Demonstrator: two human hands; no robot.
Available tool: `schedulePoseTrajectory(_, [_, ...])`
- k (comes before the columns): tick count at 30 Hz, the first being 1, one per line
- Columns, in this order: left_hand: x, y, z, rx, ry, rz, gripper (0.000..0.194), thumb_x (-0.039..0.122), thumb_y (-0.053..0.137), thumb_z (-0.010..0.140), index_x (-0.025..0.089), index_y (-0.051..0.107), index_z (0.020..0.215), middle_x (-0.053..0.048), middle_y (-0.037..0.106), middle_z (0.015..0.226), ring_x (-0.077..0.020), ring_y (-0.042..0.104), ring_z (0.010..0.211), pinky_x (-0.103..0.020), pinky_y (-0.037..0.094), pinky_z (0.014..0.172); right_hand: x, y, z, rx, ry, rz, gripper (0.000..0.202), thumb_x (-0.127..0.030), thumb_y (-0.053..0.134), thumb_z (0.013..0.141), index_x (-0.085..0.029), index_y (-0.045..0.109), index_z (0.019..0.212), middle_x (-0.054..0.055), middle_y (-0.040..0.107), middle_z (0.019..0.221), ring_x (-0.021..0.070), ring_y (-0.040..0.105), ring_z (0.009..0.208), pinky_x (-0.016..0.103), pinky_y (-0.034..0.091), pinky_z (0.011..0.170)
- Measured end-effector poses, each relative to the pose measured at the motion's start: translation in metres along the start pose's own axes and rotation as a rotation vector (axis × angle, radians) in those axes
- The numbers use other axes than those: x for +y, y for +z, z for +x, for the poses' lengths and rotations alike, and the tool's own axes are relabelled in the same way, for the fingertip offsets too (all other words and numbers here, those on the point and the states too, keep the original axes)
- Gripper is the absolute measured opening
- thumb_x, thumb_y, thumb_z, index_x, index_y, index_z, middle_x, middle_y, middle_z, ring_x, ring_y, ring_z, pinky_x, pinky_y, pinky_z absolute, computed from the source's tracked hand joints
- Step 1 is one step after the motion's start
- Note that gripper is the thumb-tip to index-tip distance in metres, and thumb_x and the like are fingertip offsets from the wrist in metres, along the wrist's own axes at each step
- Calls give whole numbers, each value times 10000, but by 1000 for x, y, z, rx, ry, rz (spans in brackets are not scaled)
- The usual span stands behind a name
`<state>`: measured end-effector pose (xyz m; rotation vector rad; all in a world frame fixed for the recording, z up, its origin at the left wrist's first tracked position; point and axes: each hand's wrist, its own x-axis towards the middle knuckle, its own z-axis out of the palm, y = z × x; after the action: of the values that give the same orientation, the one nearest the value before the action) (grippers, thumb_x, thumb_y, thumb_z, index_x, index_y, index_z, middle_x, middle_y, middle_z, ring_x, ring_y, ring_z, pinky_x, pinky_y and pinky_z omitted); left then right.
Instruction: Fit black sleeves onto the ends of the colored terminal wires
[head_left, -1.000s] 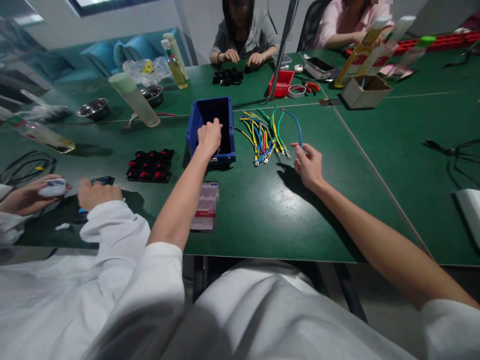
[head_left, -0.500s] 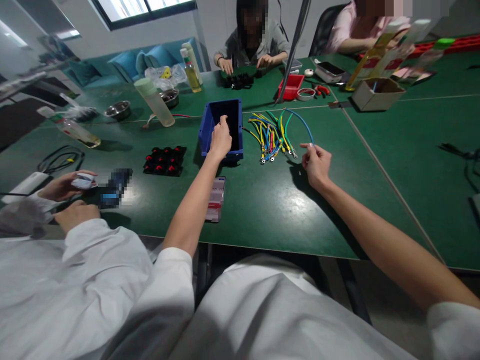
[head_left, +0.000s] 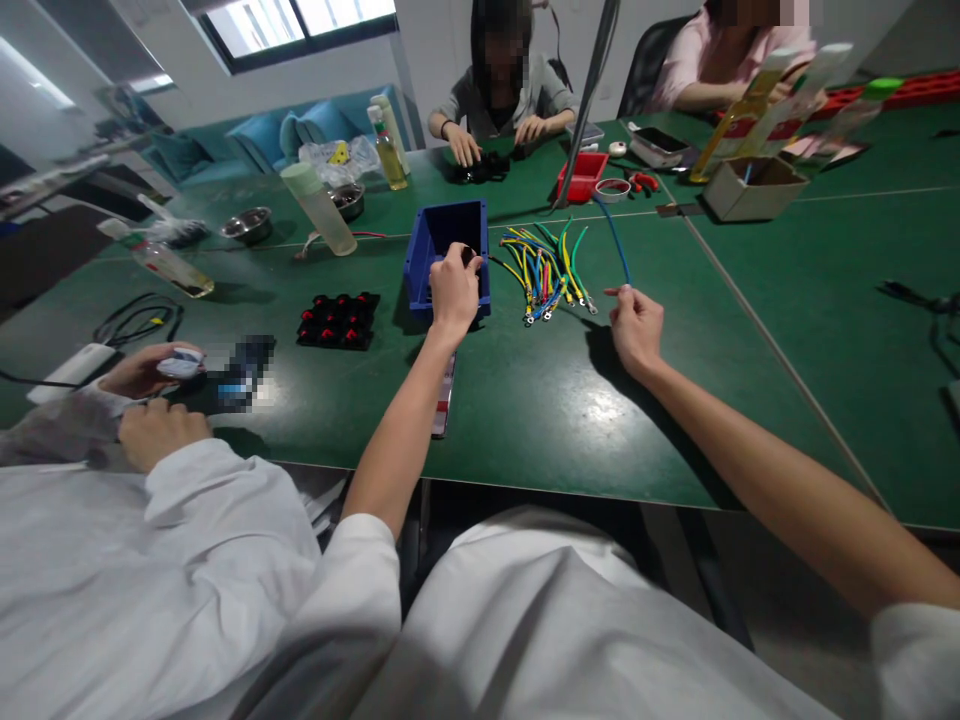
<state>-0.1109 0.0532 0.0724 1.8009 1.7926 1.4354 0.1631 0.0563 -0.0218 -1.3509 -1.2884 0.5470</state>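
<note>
Right fingers [head_left: 622,300]: closed on one blue wire [head_left: 619,245]. Left fingers [head_left: 448,268]: curled at blue bin [head_left: 418,262], grip unclear. Coloured wires [head_left: 538,270]: loose heap, tabletop [head_left: 525,400], between hands.

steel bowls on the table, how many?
2. The first steel bowl is left of the pale-green-capped bottle; the second steel bowl is just behind it, partly hidden. Both are left of the blue bin. Others could be hidden.

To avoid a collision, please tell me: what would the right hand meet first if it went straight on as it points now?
The right hand would probably meet the spread pile of thin yellow, green and blue wires first, though the hand's height over the green table is unclear.
</note>
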Motion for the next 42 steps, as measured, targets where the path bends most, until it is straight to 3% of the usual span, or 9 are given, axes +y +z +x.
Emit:
schedulePoseTrajectory(6, [21,2,-26,25,-29,-166,192,326,555,932,176,664,880,-24,687,782,-87,605,569,-195,486,569,-11,-4,-6,-32,59,31,580,-683,376,887,-193,676,961,-27,473,515,123,425,366,265,335,388])
schedulePoseTrajectory(11, [41,20,-50,6,-87,-302,270,416,539,930,187,680,910,-22,701,801,-70,561,491,-198,450,501,-19,-7,-11,-73,76,20,518,-670,381,907,-248,651,1038,-24,499,533,125,453,373,280,348,364])
schedulePoseTrajectory(17, [42,61,-90,-197,-135,-318,348,465,490,945,181,675,866,-17,694,720,-108,641,614,-207,466,592,-14,-9,-11,-15,99,29,426,-704,376,894,-371,628,979,-42,490,551,115,402,384,273,317,358])
schedulePoseTrajectory(21, [34,75,-111,-321,-71,-233,334,452,487,951,179,675,916,-29,696,728,-135,668,708,-217,458,647,-12,-8,-10,-1,114,47,385,-698,398,890,-394,624,962,-46,477,559,112,397,392,274,316,365])
schedulePoseTrajectory(27, [35,73,-122,-388,-82,-81,401,511,404,969,204,662,974,-47,716,819,-147,652,712,-237,437,665,-10,-5,-8,-73,122,96,328,-630,546,861,-421,543,1113,-47,544,672,141,515,464,327,401,428])
schedulePoseTrajectory(33, [33,71,-122,-423,-50,26,404,558,444,936,240,656,1068,-62,728,907,-192,670,826,-263,430,693,3,-6,-2,-115,122,168,502,-429,725,749,-320,485,1177,-40,547,792,138,613,551,329,521,538])
schedulePoseTrajectory(42, [26,68,-118,-386,-18,92,378,534,463,937,255,674,1080,-61,731,940,-204,670,876,-270,409,697,-1,-6,-7,-202,82,146,475,-372,689,737,-252,466,1138,-21,605,812,148,641,599,309,542,597])
